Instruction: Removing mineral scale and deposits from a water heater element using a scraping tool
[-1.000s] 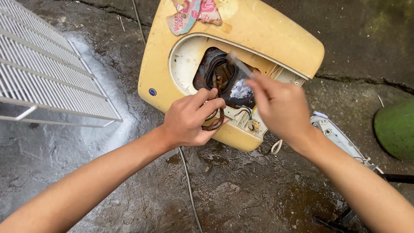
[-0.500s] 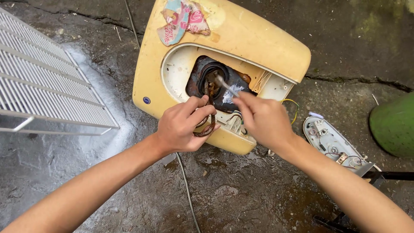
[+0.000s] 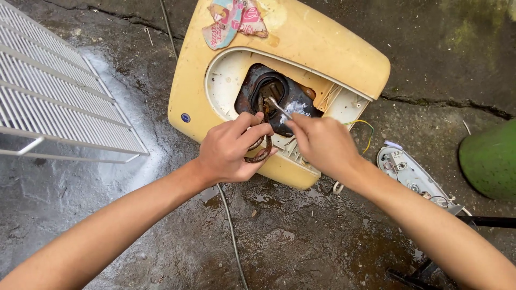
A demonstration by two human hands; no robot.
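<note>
While left hand (image 3: 232,147) grips rusty curved metal bracket (image 3: 262,156), right hand (image 3: 321,144) pinches thin metal rod (image 3: 279,107) w/ tip in yellowed plastic appliance housing (image 3: 301,40).

The yellowed casing (image 3: 322,48) is smooth, glossy plastic, stained in patches, with a torn paper sticker (image 3: 234,21) peeling off it. Inside its paler plastic recess sits a dark motor housing (image 3: 279,99), matt, grimy and rust-browned. The thin tool (image 3: 278,106) is bright metal. The curved ring (image 3: 262,156) is rough, rusted metal. The white wire grille (image 3: 54,102) looks painted and smooth. The concrete floor (image 3: 301,241) is rough, wet and shiny.
</note>
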